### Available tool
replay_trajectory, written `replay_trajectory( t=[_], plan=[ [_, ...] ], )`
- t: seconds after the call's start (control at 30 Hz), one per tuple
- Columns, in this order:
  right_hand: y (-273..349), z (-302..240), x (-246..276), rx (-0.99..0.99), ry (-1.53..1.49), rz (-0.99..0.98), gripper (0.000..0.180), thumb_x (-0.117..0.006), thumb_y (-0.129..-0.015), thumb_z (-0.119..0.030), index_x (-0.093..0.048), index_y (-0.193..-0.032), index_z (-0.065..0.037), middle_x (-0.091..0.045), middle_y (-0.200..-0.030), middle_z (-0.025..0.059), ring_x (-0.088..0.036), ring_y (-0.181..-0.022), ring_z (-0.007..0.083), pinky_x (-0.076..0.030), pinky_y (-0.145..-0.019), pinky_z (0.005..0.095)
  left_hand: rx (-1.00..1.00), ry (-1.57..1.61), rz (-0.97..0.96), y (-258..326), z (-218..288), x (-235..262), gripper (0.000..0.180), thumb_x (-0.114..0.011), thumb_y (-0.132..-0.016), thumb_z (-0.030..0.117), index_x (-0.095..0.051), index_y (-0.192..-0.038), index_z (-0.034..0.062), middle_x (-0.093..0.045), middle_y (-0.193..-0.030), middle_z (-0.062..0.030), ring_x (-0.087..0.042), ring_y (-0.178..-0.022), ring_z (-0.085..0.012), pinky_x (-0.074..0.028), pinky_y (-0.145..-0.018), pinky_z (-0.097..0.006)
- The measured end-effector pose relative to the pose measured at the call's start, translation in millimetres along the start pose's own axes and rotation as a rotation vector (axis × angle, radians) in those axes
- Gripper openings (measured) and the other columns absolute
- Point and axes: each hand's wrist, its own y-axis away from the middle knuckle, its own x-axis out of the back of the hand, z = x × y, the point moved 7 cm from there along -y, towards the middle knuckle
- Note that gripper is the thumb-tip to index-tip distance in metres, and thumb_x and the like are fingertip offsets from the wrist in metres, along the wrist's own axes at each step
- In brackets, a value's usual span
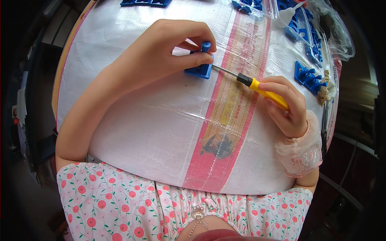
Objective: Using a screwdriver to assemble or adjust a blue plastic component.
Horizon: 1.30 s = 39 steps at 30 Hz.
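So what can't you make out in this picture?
In the head view:
Screwdriver tip: hidden where it meets the blue block and thumb.
Blue block: partly covered by the left hand.
Blue piece at the top left: cut off by the picture's top edge.

desk (140,140) | toward far edge, left of centre: tray (145,3) | toward far right corner: 2 bins (297,36), bottle (286,17) where they meet, bag (337,34) right of them | by right edge, before bins: side block (307,76) | beyond desk centre: centre block (199,71), screwdriver (263,90) right of it, shank toward it
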Motion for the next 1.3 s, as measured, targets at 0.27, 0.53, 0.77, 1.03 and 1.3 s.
replay_trajectory(
  t=[0.27,0.53,0.77,1.03,1.3],
  plan=[
    [0.1,-0.2,-0.1,0.000,-0.009,0.008,0.037,-0.060,-0.080,0.012,-0.063,-0.115,0.001,-0.064,-0.104,0.0158,-0.067,-0.089,0.0253,-0.052,-0.077,0.0278,0.259,0.212,-0.074,2.8,-15.6,0.4,0.012,-0.077,-0.080,0.007,-0.069,-0.088,0.0058,-0.068,-0.089,-0.0030,-0.064,-0.089,-0.0128,-0.052,-0.088,-0.030],
    [1.7,1.4,0.9,-0.012,-0.013,0.014,0.036,-0.059,-0.080,0.012,-0.063,-0.114,0.002,-0.065,-0.103,0.0156,-0.067,-0.090,0.0256,-0.052,-0.079,0.0272,-0.064,-0.078,-0.002,-0.3,4.7,-2.6,0.010,-0.071,-0.082,0.003,-0.065,-0.091,0.0029,-0.065,-0.088,-0.0060,-0.064,-0.083,-0.0158,-0.054,-0.078,-0.028],
    [13.3,15.4,16.5,-0.362,-0.063,0.313,0.027,-0.057,-0.085,0.007,-0.063,-0.111,0.003,-0.067,-0.100,0.0118,-0.066,-0.092,0.0152,-0.048,-0.082,0.0232,-0.069,-0.411,0.058,4.1,2.9,-6.1,0.016,-0.073,-0.086,0.014,-0.067,-0.099,0.0087,-0.062,-0.106,-0.0055,-0.062,-0.093,-0.0170,-0.054,-0.078,-0.030],
    [12.2,13.9,14.5,-0.292,-0.028,0.261,0.027,-0.058,-0.085,0.007,-0.064,-0.110,0.002,-0.068,-0.101,0.0125,-0.066,-0.091,0.0181,-0.049,-0.083,0.0241,-0.168,-0.424,-0.057,3.6,2.6,-9.7,0.028,-0.066,-0.082,0.012,-0.060,-0.109,0.0095,-0.061,-0.111,-0.0077,-0.056,-0.111,-0.0229,-0.044,-0.101,-0.035],
    [11.6,14.9,13.3,-0.290,-0.045,0.251,0.027,-0.057,-0.084,0.007,-0.064,-0.110,0.002,-0.068,-0.102,0.0130,-0.066,-0.093,0.0192,-0.049,-0.084,0.0248,-0.033,-0.452,0.065,7.3,1.5,-2.1,0.036,-0.078,-0.079,0.019,-0.062,-0.110,0.0098,-0.062,-0.100,-0.0047,-0.057,-0.094,-0.0200,-0.046,-0.088,-0.034]
  ],
)
